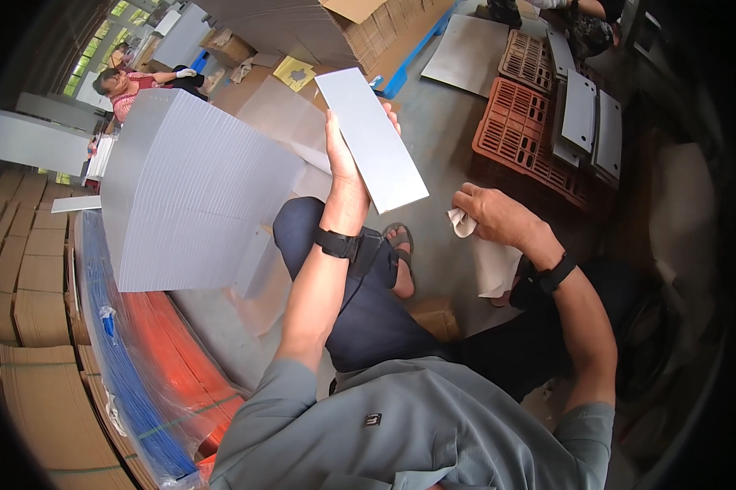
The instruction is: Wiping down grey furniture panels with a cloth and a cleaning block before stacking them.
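Observation:
My left hand [345, 167] holds a flat grey rectangular panel [372, 139] up in front of me, gripping it along its left edge. My right hand [492, 214] is lower and to the right, closed on a crumpled white cloth [462, 222] above my right knee. I sit with my legs crossed, a sandalled foot [400, 257] showing between my arms. A tall stack of the same grey panels [188, 192] stands just left of my left hand.
Orange slatted plastic crates [519, 122] with grey panels [582, 110] leaning on them stand at the right. Flattened cardboard stacks [25, 269] and wrapped blue and orange sheets [139, 359] lie at the left. A seated person [135, 82] works at the far left.

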Motion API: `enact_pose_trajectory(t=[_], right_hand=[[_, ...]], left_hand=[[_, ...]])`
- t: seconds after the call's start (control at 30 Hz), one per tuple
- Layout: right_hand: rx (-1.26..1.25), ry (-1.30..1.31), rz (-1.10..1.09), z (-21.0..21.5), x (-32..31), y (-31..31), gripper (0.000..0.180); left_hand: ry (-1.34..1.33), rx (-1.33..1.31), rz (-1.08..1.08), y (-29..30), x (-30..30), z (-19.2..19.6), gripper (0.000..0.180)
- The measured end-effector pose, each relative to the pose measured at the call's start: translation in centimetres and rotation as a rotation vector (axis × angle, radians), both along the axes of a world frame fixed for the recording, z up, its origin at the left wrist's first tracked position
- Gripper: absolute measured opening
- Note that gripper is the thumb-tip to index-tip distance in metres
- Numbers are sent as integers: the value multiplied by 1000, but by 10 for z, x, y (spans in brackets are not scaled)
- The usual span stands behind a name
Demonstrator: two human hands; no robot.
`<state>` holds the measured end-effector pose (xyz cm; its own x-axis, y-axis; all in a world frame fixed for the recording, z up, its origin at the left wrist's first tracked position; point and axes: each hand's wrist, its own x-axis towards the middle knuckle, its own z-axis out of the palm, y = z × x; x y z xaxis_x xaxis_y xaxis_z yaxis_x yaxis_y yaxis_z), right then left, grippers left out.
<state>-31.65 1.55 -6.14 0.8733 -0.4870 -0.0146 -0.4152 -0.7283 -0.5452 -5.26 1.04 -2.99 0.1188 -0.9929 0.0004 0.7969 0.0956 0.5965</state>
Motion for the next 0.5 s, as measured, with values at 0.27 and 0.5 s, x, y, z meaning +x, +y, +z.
enact_pose_trajectory(t=[0.27,0.5], right_hand=[[-120,-273,-110,-2,64,-55,32],[-385,-584,-173,116,170,-44,26]], left_hand=[[67,165,220,45,53,6,73],[-9,-41,211,42,108,39,78]])
